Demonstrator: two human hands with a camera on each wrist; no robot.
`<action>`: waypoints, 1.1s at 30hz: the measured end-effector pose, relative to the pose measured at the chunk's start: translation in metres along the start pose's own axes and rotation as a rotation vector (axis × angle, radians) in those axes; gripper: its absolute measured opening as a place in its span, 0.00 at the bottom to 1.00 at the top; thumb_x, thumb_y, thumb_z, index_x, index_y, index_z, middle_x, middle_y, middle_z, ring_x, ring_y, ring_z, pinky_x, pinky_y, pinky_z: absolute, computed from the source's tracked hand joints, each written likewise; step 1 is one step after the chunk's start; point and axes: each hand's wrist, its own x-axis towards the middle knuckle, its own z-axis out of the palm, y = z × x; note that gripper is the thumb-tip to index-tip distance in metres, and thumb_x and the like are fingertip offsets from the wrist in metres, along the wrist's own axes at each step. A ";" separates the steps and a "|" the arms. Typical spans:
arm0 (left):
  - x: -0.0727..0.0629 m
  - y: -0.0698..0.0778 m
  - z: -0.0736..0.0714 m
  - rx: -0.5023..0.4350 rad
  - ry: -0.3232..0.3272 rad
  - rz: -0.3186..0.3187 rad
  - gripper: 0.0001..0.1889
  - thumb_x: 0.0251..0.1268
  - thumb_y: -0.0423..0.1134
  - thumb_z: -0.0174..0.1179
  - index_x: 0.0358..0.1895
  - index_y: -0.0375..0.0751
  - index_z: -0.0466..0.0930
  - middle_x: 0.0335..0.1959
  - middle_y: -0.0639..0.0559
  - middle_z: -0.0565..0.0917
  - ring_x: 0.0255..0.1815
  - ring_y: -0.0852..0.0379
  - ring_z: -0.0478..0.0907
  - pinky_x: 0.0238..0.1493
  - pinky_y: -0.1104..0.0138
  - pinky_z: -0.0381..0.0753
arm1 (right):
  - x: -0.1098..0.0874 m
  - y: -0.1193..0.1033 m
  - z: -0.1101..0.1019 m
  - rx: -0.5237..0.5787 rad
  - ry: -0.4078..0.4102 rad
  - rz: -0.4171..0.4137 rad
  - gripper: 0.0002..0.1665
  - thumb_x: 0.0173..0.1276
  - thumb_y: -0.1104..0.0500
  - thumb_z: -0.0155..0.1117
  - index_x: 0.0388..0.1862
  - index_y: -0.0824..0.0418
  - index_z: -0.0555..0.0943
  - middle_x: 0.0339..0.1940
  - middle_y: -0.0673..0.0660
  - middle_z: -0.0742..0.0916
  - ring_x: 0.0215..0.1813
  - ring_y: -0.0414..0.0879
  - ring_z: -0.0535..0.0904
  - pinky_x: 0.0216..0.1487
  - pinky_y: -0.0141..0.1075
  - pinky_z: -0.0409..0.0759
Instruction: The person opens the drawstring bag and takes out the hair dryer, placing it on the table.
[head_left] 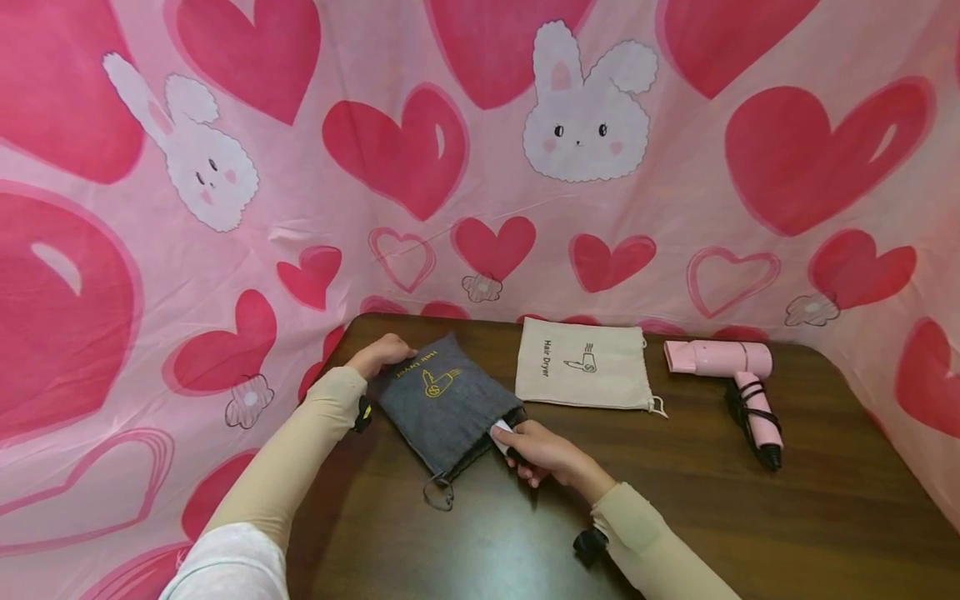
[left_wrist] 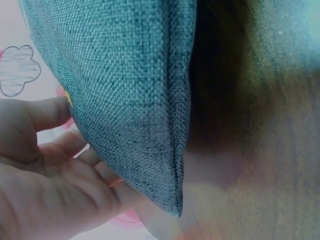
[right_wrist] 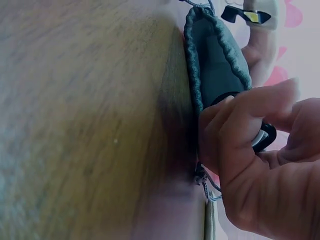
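Observation:
A dark grey drawstring bag (head_left: 465,396), printed with a yellow hair dryer picture and lettering, lies slanted on the table with its mouth toward the lower right. My left hand (head_left: 382,356) grips the bag's far closed end; the left wrist view shows the thumb (left_wrist: 54,111) on one side and fingers bent along the cloth. At the mouth, my right hand (head_left: 546,452) grips a white-and-black handle (head_left: 502,429), thumb along its white part. The handle's dark end (right_wrist: 265,137) shows between the fingers in the right wrist view. Whatever it joins inside the bag is hidden.
A cream drawstring bag (head_left: 581,362) marked "Hair Dryer" lies flat behind the right hand. Farther right is a pink hair dryer (head_left: 720,358), its black cord (head_left: 742,412) wound about the handle. Pink heart-patterned cloth (head_left: 495,192) walls the brown wooden table (head_left: 675,467).

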 end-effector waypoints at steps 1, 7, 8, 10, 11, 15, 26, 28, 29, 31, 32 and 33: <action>-0.001 0.000 0.000 0.001 0.002 0.007 0.13 0.76 0.40 0.57 0.47 0.31 0.82 0.41 0.45 0.77 0.46 0.47 0.75 0.54 0.49 0.77 | 0.000 0.000 0.000 0.006 -0.001 -0.002 0.31 0.84 0.42 0.54 0.33 0.68 0.78 0.23 0.55 0.77 0.14 0.39 0.63 0.16 0.31 0.70; -0.004 0.001 -0.002 0.022 -0.012 0.009 0.12 0.75 0.39 0.56 0.44 0.32 0.82 0.41 0.45 0.76 0.46 0.47 0.73 0.57 0.45 0.77 | 0.002 -0.002 0.001 0.042 -0.002 0.004 0.28 0.86 0.44 0.53 0.34 0.68 0.76 0.25 0.55 0.75 0.16 0.39 0.56 0.17 0.30 0.64; -0.003 0.001 -0.002 0.023 -0.014 0.002 0.12 0.75 0.40 0.56 0.45 0.32 0.82 0.41 0.44 0.75 0.47 0.46 0.73 0.58 0.43 0.76 | 0.002 -0.002 0.001 0.049 -0.004 0.006 0.28 0.86 0.45 0.53 0.34 0.68 0.75 0.25 0.55 0.75 0.16 0.39 0.56 0.18 0.30 0.62; -0.002 0.000 -0.002 0.030 -0.012 -0.006 0.12 0.76 0.39 0.56 0.46 0.32 0.82 0.41 0.45 0.76 0.47 0.46 0.74 0.58 0.43 0.76 | 0.002 -0.002 0.001 0.060 -0.013 0.007 0.28 0.86 0.45 0.53 0.35 0.68 0.75 0.25 0.55 0.75 0.17 0.39 0.55 0.18 0.30 0.59; 0.000 0.000 -0.001 0.025 -0.012 -0.013 0.12 0.76 0.40 0.56 0.46 0.32 0.82 0.41 0.45 0.75 0.47 0.46 0.74 0.58 0.44 0.76 | 0.002 -0.002 0.000 0.067 -0.020 0.005 0.28 0.86 0.46 0.52 0.35 0.69 0.75 0.25 0.55 0.75 0.17 0.39 0.54 0.18 0.30 0.58; 0.004 -0.002 0.000 0.022 0.002 -0.013 0.13 0.77 0.39 0.57 0.47 0.31 0.83 0.39 0.45 0.76 0.44 0.47 0.75 0.52 0.49 0.77 | 0.003 -0.002 0.000 0.083 -0.042 0.000 0.27 0.87 0.46 0.51 0.33 0.66 0.74 0.23 0.54 0.74 0.17 0.38 0.52 0.19 0.30 0.54; 0.004 -0.005 0.002 -0.002 0.043 0.032 0.11 0.75 0.37 0.58 0.41 0.31 0.84 0.31 0.50 0.75 0.38 0.51 0.73 0.43 0.60 0.74 | 0.003 -0.003 0.002 0.099 -0.046 -0.006 0.26 0.86 0.45 0.52 0.31 0.63 0.73 0.22 0.52 0.72 0.17 0.38 0.50 0.18 0.31 0.50; 0.005 -0.005 0.002 -0.012 0.045 0.038 0.11 0.75 0.37 0.57 0.38 0.32 0.84 0.29 0.51 0.74 0.37 0.52 0.73 0.41 0.61 0.73 | 0.003 -0.004 0.002 0.097 -0.040 -0.003 0.26 0.86 0.45 0.52 0.31 0.63 0.73 0.21 0.52 0.72 0.17 0.38 0.50 0.18 0.31 0.50; 0.005 -0.004 0.002 -0.014 0.047 0.040 0.11 0.76 0.36 0.57 0.37 0.33 0.84 0.28 0.51 0.75 0.36 0.52 0.73 0.41 0.62 0.73 | 0.002 -0.005 0.002 0.095 -0.038 -0.002 0.27 0.86 0.45 0.52 0.30 0.63 0.73 0.21 0.52 0.71 0.16 0.38 0.50 0.18 0.31 0.50; 0.006 -0.004 0.001 -0.018 0.055 0.040 0.11 0.76 0.37 0.57 0.37 0.33 0.84 0.28 0.51 0.75 0.35 0.53 0.73 0.40 0.63 0.73 | 0.002 -0.006 0.002 0.094 -0.032 0.002 0.27 0.86 0.45 0.53 0.29 0.63 0.73 0.20 0.51 0.70 0.16 0.38 0.50 0.18 0.31 0.50; 0.006 -0.003 0.001 -0.018 0.059 0.038 0.11 0.76 0.37 0.58 0.38 0.32 0.84 0.28 0.51 0.75 0.35 0.53 0.73 0.40 0.63 0.74 | 0.001 -0.007 0.003 0.095 -0.030 0.003 0.27 0.86 0.45 0.53 0.29 0.63 0.73 0.20 0.51 0.70 0.16 0.38 0.50 0.18 0.31 0.50; 0.006 -0.003 0.001 -0.017 0.063 0.036 0.11 0.76 0.37 0.58 0.39 0.31 0.84 0.29 0.51 0.76 0.35 0.53 0.74 0.39 0.63 0.74 | 0.001 -0.007 0.003 0.096 -0.029 0.005 0.27 0.86 0.45 0.53 0.29 0.63 0.73 0.20 0.51 0.70 0.16 0.38 0.50 0.18 0.31 0.50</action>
